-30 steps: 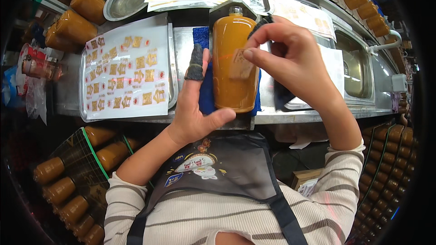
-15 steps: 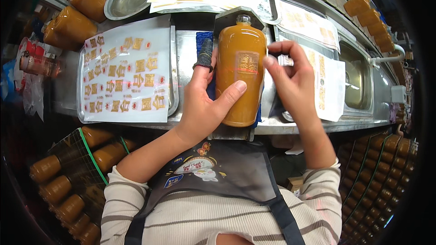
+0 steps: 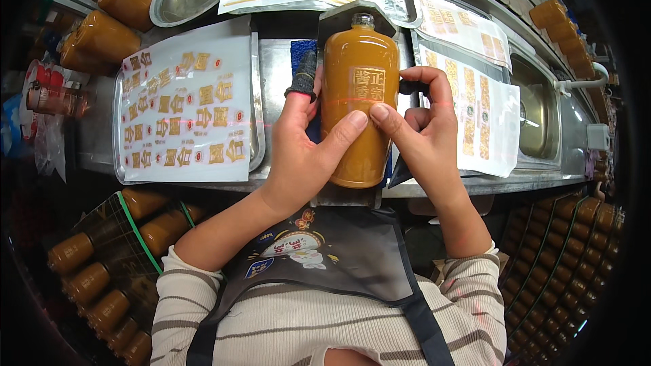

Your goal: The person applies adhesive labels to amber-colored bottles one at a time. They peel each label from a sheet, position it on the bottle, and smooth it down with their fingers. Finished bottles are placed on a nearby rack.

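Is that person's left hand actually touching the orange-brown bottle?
Touching. The head view shows the left hand at the left side of the orange-brown bottle, its thumb laid on the front.

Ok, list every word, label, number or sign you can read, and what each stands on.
Wording located, not copied out:
Caramel-brown bottle: square gold label, four legible characters.
Left sticker sheet: large gold characters, some legible; red ovals' lettering too small.
Right sticker sheets: gold strips, dark round marks; too small.
Black apron: bold characters on a white motif; blue badge too small.
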`<state>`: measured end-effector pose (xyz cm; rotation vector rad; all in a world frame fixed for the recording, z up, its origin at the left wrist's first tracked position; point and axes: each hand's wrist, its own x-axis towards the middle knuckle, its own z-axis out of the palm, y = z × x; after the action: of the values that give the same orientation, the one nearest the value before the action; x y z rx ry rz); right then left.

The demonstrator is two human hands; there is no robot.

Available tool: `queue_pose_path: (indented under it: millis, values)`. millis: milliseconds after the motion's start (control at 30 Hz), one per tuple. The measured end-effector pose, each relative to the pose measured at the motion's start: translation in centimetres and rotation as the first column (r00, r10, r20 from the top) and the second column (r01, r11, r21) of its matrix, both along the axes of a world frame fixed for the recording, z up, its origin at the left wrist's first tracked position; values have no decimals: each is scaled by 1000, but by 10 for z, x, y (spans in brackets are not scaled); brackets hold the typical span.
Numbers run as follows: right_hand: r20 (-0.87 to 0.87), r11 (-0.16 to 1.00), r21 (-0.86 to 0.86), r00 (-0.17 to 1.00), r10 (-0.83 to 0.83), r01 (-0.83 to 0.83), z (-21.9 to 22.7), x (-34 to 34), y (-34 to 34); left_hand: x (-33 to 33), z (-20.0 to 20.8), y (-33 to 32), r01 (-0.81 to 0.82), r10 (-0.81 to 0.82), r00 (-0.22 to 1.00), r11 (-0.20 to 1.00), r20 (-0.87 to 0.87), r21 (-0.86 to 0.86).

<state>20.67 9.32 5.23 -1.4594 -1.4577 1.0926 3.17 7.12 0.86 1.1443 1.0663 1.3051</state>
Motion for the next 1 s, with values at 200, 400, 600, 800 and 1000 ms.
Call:
queue_pose_path:
  millis: [200,400,600,800,1000]
  values:
    - [-44,1000,-26,999,15,-16,2,0,-2,0,3,-1,-12,13,998,1000,63,-23]
    - [-23,999,-30,1000,16,-17,0,1,-4,0,1,-1,-3,4,998,1000,63,-4]
    - [-41,998,-48,999,24,-26,-1,1,-5,2,2,-1,-39,38,997,999,68,14]
    - [-36,999,-31,999,22,-23,-1,-1,-4,-3,0,-1,9,-9,999,1000,33,-14]
    - [-226,986,-156,969,-98,63,-1,10,6,-4,4,0,59,-58,998,998,36,-22]
